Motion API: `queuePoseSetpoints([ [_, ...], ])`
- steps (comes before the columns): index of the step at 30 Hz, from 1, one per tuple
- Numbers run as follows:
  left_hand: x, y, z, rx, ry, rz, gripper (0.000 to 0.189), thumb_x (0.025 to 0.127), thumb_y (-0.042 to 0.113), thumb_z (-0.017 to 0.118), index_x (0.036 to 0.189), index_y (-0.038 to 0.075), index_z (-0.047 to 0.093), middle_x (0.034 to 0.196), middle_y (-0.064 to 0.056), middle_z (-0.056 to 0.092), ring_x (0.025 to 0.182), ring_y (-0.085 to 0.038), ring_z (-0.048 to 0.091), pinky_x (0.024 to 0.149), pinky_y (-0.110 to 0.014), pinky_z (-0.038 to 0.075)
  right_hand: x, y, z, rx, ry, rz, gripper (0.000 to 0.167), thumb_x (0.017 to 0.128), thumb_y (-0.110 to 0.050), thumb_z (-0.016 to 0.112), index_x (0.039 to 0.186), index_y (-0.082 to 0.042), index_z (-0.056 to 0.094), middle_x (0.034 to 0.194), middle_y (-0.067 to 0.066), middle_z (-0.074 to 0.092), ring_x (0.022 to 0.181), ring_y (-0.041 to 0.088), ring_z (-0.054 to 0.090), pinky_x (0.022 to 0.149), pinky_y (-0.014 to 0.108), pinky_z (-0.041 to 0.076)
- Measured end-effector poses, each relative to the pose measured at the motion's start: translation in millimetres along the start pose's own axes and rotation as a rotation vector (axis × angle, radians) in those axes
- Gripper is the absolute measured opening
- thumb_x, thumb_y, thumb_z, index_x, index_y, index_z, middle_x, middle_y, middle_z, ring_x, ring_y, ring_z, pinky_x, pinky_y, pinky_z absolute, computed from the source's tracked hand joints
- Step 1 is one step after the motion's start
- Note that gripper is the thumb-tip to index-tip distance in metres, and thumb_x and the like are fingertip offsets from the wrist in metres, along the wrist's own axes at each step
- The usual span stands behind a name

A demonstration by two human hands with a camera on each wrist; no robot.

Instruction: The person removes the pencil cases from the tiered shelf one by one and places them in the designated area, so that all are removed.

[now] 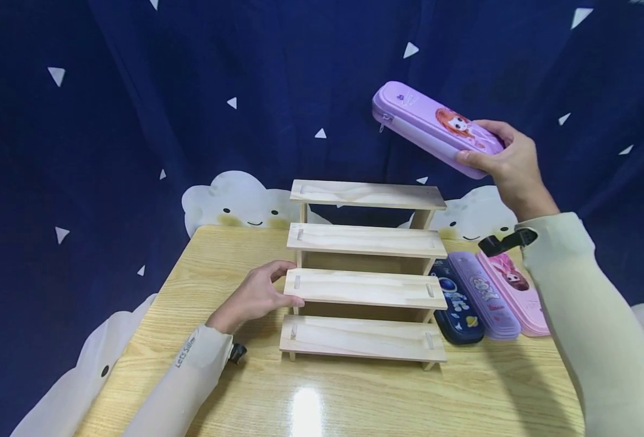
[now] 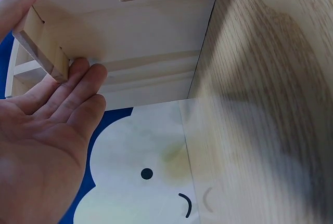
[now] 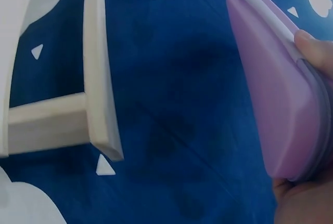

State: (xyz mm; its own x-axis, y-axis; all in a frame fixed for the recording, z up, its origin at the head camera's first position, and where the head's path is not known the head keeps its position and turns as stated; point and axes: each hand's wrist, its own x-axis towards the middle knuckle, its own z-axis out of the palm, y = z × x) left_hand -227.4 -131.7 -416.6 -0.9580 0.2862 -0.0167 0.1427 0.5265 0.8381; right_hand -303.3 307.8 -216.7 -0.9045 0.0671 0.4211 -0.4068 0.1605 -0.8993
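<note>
A stepped wooden rack with several light shelves stands on the table. My left hand grips the left end of its second shelf from the bottom; in the left wrist view the fingers of the left hand reach behind the shelf end. Up at the right, my right hand holds a purple pencil case by its right end, thumb in front. The case bears a red-haired doll picture and hangs in the air above the rack, tilted down to the right. Its zip pull shows in the right wrist view, near the rack's top shelf.
Right of the rack lie a dark blue astronaut pencil case, a lilac one and a pink one, side by side. The wooden table ends at a navy curtain printed with white triangles and clouds.
</note>
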Motion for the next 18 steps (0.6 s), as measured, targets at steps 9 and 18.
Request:
queuePoseSetpoints([
  [9,0.6,-0.5,0.3,-0.001,0.003,0.006,0.09,0.061,0.048,0.095,0.138,0.02,0.057,0.148,-0.01,0.057,0.144,-0.036,0.048,0.123,-0.053,0.036,-3.4,-9,-28,0.099,0.124,-0.028,0.055,0.077,0.003,0.084,0.128,-0.009,0.066,0.119,-0.002,0.061,0.107,0.013,0.054,0.08,0.009,0.053],
  [18,1.2,-1.0,-2.0,0.008,0.003,0.011,0.091,0.061,0.05,0.095,0.138,0.02,0.057,0.149,-0.011,0.056,0.144,-0.037,0.048,0.122,-0.054,0.037,-9.8,-12,-60,0.222,0.222,-0.022,0.054,0.076,0.008,0.083,0.126,-0.005,0.065,0.119,0.002,0.06,0.107,0.014,0.056,0.081,0.009,0.057],
])
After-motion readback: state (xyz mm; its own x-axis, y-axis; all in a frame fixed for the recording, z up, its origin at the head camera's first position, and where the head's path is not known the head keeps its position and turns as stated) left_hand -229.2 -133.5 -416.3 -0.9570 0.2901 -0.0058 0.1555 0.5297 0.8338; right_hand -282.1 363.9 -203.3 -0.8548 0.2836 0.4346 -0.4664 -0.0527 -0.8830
